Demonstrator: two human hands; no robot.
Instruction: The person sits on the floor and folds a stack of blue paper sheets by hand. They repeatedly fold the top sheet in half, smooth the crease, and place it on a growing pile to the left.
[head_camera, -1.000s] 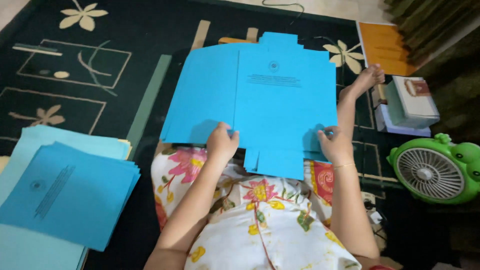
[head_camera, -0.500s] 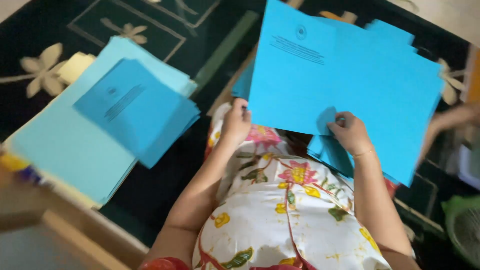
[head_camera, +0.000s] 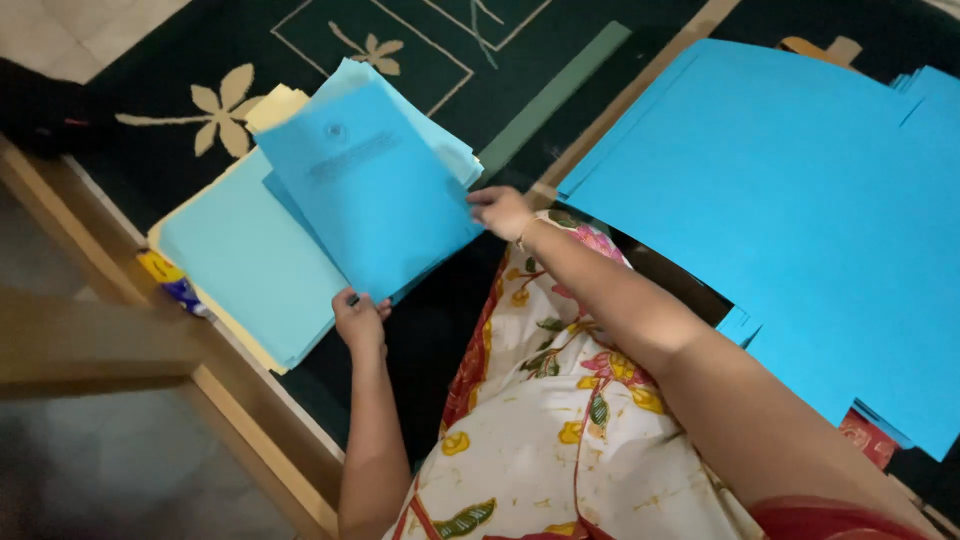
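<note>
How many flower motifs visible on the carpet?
2. One large cream flower sits at the left, just above the pale paper stack. A smaller flower lies inside the outlined rectangle near the top. More may be hidden under the blue sheets.

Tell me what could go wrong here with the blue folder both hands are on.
1. The blue folder lies skewed on the paler stack, with its lower corner past the stack's edge; it could slide off onto the rug.
2. The left hand and right hand each touch only an edge, so the grip may let the thin card bend or crease.
3. The right forearm crosses near the big blue sheet and might nudge it.
</note>
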